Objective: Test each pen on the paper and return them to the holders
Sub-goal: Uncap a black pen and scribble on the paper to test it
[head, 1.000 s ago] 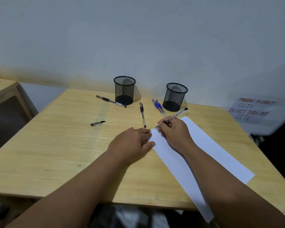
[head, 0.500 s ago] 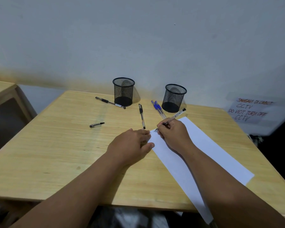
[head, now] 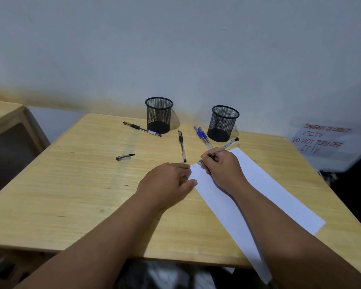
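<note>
Head view gives me one wooden table [head: 71, 195] against the wall, and I count two black mesh holders near its far edge: the left holder [head: 158, 114] and the right holder [head: 224, 123], both standing upright. One white paper sheet [head: 258, 195] lies slanted from the table's middle toward the near right corner, its near end hanging over the edge. My right hand [head: 223, 167] grips one clear pen [head: 221, 150], fingers curled round the barrel, tip down on the sheet's far corner beside a few small scribbles. My left hand [head: 169, 182] rests on the sheet's left edge, fingers loosely bent, holding nothing. I count four more pens lying loose: a black-grip pen [head: 142, 129] touching the left holder's base, another black pen [head: 181, 146] between the holders, and two blue pens [head: 202, 135] side by side just beside the right holder. One pen cap [head: 125, 157] lies apart, left of the middle.
</note>
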